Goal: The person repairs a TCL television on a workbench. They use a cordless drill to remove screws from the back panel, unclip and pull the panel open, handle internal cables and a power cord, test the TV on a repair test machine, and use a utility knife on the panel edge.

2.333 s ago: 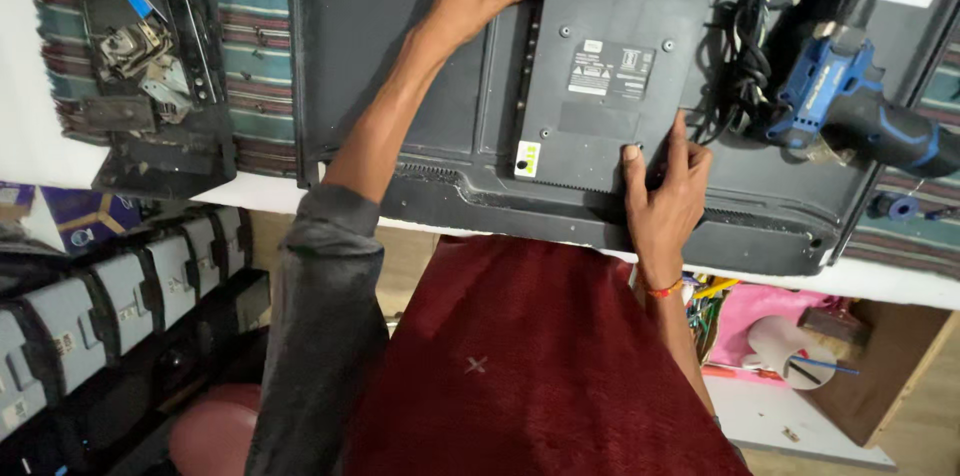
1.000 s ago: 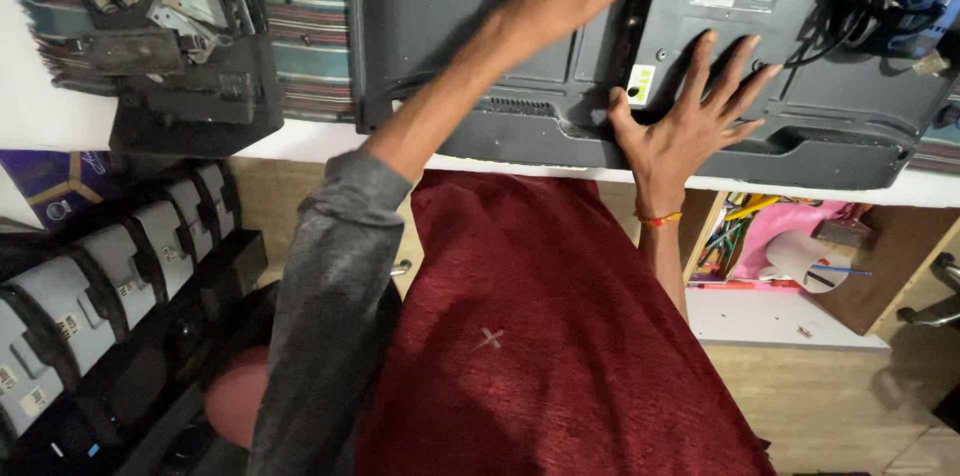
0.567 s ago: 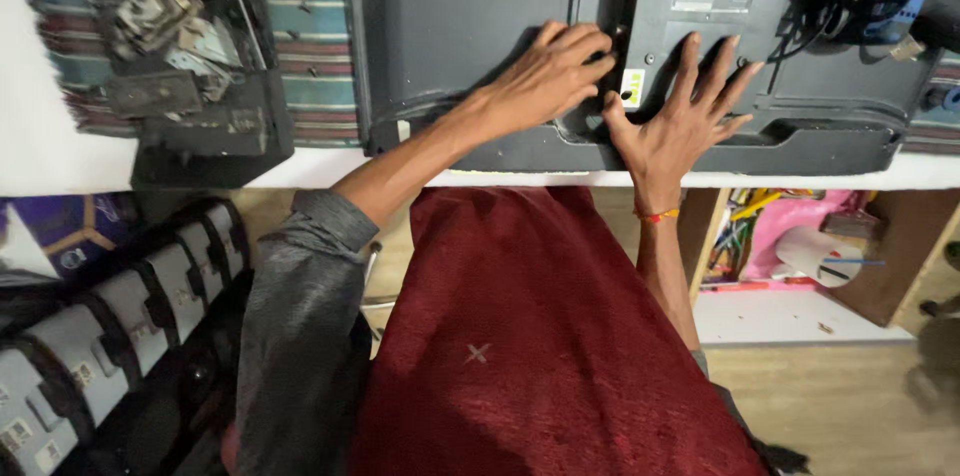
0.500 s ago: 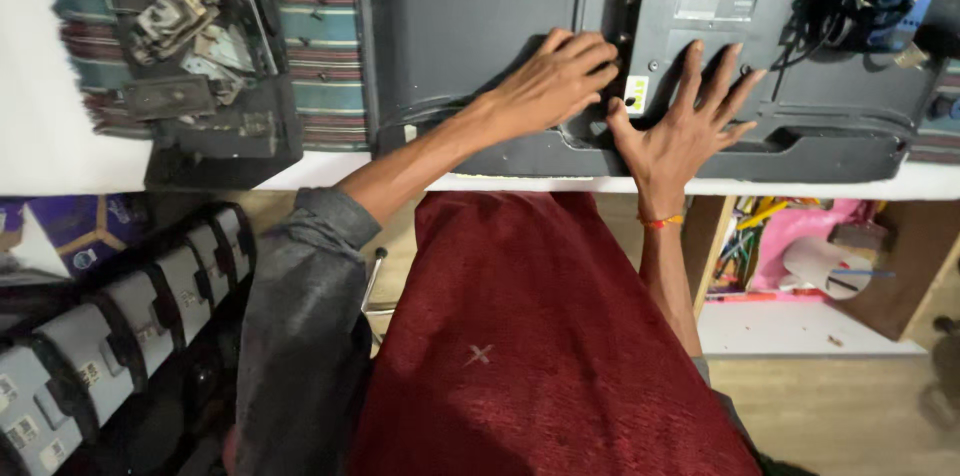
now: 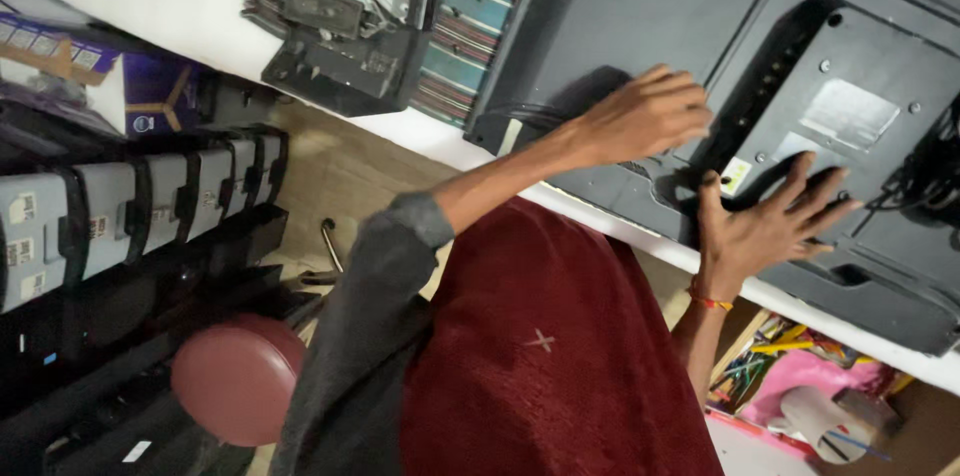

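While both of my palms press on the back of the flat-screen television (image 5: 640, 26), it lies face down across the white worktable (image 5: 420, 131), its lower edge close to the table's near rim. My left hand (image 5: 645, 116) rests knuckles up with the fingers curled loosely over the step where the flat shell meets the raised rear housing (image 5: 850, 86); it grips nothing. My right hand (image 5: 765, 221) is spread wide and flat, fingers fanned just below the small yellow sticker (image 5: 735, 174), also holding nothing.

I judge this set to be broad, thin and awkward rather than truly heavy. The black plastic shell looks smooth and slightly slippery under bare skin, and it will probably flex if I lean on its middle. The glass panel underneath is the fragile part, so I would not drag it or twist it. Good places to take hold seem to be the two long edges, or the lip of the raised housing where my fingers already find a ledge; the thin corners seem poor places to lift from.

A dismantled circuit chassis (image 5: 345, 26) sits on the striped cloth (image 5: 470, 46) to the left, well apart from my hands. Black cables (image 5: 925, 176) trail off at the right edge, near my fingertips but not touching.
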`<state>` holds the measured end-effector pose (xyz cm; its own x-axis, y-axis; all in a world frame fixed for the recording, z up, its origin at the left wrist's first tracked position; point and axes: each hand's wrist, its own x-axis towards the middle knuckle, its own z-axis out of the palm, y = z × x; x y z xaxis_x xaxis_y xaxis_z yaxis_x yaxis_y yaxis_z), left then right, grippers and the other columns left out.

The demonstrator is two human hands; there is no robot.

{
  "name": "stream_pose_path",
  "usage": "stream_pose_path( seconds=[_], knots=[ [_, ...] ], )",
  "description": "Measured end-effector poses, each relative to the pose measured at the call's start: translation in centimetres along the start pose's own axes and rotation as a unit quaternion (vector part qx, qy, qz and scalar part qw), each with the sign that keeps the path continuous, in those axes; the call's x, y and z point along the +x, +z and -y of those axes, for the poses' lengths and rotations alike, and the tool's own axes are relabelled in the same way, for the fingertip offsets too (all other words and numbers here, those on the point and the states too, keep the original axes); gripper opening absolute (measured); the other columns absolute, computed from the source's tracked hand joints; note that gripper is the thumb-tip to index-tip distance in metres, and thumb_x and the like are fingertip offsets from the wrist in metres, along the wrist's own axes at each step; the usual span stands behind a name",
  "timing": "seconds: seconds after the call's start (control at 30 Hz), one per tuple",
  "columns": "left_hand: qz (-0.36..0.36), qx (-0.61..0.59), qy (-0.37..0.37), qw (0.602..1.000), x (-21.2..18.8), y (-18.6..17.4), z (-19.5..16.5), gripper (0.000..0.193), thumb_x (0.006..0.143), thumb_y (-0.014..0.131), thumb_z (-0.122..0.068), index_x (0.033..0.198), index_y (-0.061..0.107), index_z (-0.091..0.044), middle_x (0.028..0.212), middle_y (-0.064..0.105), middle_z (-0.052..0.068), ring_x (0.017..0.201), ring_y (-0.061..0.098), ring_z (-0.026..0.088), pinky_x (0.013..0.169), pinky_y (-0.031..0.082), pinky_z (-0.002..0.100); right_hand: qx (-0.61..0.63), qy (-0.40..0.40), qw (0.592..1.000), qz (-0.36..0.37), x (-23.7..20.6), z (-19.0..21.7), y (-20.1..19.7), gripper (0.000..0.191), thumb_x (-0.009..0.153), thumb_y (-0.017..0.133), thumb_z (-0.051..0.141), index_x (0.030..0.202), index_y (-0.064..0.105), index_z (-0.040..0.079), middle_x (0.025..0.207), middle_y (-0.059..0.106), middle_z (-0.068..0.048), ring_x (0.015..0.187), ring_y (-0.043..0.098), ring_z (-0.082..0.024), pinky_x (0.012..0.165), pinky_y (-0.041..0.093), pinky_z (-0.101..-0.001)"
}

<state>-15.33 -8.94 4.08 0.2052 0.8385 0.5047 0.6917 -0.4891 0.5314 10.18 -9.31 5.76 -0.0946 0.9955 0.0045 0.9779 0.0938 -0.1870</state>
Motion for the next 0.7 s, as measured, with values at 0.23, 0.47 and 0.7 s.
stream_pose_path(
  seconds=[0.23, 0.47, 0.7],
  knots=[
    [-0.182, 0.107, -0.233, 0.949, -8.0, -10.3, 4.0, 0.008, 0.098, 0.068, -0.015, 0.101, 0.070, -0.007, 0.098, 0.068, 0.008, 0.094, 0.067, 0.030, 0.087, 0.054, 0.042, -0.002, -0.009, 1.000, -0.003, -0.1, 0.0, 0.6, 0.104, 0.090, 0.076, 0.069, 0.172, 0.034, 0.020, 0.182, 0.014, -0.015, 0.164, 0.002, -0.046, 0.116, 0.012, -0.0860],
    [-0.157, 0.222, -0.350, 0.896, -12.9, -15.5, 6.7, 0.011, 0.100, 0.067, -0.007, 0.109, 0.068, -0.001, 0.099, 0.062, 0.014, 0.097, 0.061, 0.035, 0.084, 0.051, 0.046, -0.002, 0.000, 1.000, 0.018, -0.4, 0.3, 0.2, 0.109, 0.091, 0.075, 0.070, 0.177, 0.032, 0.020, 0.182, 0.012, -0.016, 0.164, 0.000, -0.047, 0.115, 0.009, -0.0866],
    [-0.146, 0.247, -0.297, 0.911, -11.7, -13.7, 9.4, 0.018, 0.093, 0.070, -0.006, 0.109, 0.068, 0.000, 0.104, 0.062, 0.012, 0.102, 0.059, 0.033, 0.090, 0.049, 0.044, -0.013, -0.001, 1.000, 0.010, -0.4, 0.5, 0.4, 0.109, 0.091, 0.074, 0.072, 0.177, 0.032, 0.020, 0.181, 0.012, -0.017, 0.164, 0.000, -0.046, 0.117, 0.009, -0.0854]
  ],
)
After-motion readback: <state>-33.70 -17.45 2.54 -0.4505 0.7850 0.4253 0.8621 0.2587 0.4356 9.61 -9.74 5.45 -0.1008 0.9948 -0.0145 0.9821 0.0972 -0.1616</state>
